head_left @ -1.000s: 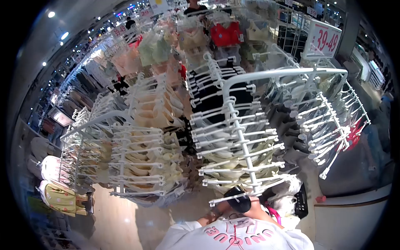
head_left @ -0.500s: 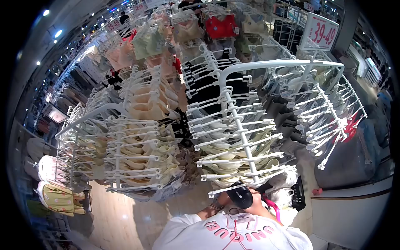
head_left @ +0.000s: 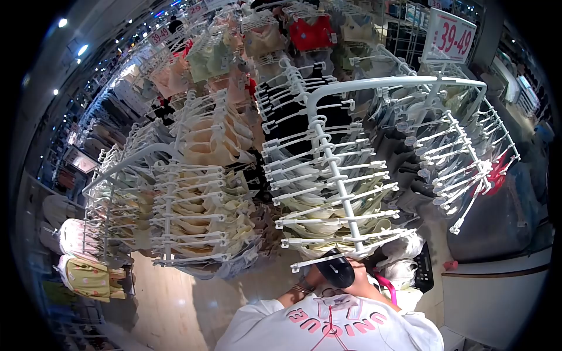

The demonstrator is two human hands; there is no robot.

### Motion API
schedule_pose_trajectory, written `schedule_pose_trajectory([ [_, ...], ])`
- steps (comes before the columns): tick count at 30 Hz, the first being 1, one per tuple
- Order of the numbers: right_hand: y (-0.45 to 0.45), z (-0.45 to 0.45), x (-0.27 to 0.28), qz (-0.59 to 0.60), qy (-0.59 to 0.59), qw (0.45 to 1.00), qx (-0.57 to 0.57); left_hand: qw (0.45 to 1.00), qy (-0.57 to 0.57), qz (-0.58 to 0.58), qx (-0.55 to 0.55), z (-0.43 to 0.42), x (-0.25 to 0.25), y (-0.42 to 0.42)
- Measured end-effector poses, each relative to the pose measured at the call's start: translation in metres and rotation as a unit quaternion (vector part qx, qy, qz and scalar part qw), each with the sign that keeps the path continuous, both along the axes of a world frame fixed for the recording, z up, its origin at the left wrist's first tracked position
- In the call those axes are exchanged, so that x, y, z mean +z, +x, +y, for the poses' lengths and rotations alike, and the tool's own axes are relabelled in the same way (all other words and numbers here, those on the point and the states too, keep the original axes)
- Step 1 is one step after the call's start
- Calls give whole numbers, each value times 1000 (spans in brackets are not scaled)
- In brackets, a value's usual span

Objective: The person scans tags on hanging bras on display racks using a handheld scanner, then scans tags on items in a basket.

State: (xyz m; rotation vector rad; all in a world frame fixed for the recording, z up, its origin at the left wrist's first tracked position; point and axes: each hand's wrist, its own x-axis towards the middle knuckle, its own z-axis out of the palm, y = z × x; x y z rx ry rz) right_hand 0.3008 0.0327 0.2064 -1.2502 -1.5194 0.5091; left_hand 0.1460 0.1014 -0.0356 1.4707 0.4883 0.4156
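Close to my chest, both hands are at the front end of a white rack arm (head_left: 341,196) hung with pale bras on white hangers. A black rounded object (head_left: 335,271) with small light lettering covers much of them. My left hand (head_left: 314,278) shows only in part to its left, below the end of the front hanger (head_left: 307,264); its fingers are hidden. To the right of the black object is my right hand (head_left: 360,278), just under the front pale bra (head_left: 333,248). Its fingers are hidden too, and I cannot make out what either hand holds.
Another rack of cream bras (head_left: 196,213) stands to the left. On the right hang more hangers (head_left: 462,158) below a price sign (head_left: 449,38). A black basket (head_left: 422,269) with white items (head_left: 401,272) is near my right arm. A white counter (head_left: 497,298) stands lower right.
The view has shifted slightly, so the right-hand racks sit a little further right. My hands and the black object appear slightly higher, nearer the rack arm's front end.
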Motion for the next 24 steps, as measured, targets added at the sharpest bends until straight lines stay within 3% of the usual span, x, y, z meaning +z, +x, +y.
schedule_pose_trajectory([
  [7,1,-1,-2,11,-12,1000,0,1000,-11,-5,4,2,38,2],
  [20,3,-3,2,25,-12,1000,-8,998,-49,-26,5,4,56,7],
  [24,3,-4,-8,3,6,1000,-10,986,-150,-73,18,6,84,11],
])
